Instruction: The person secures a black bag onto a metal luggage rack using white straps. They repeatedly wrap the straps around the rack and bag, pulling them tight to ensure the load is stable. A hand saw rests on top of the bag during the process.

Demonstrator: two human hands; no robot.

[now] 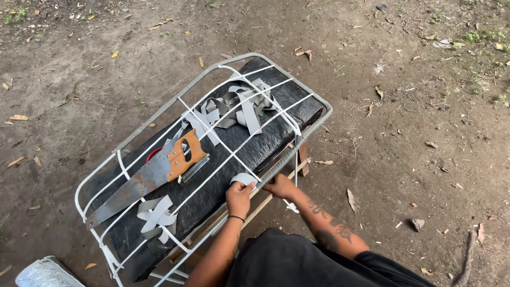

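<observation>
the left hand (pixel 239 197) is pinching a loop of grey strap (pixel 244 178) against the near rail of the white wire frame (pixel 101 169), its grip clenched on the strap. the right hand (pixel 280 186) is closing around the strap-wrapped rail (pixel 281 160) just beside it, fingers curled on the bar. the frame is lying over a black bench (pixel 249 151) on bare dirt. farther in, a hand saw (pixel 146 178) with an orange handle is resting on the wires, with loose strap pieces (pixel 156 217) near it and a strap tangle (pixel 236 106) at the far end.
</observation>
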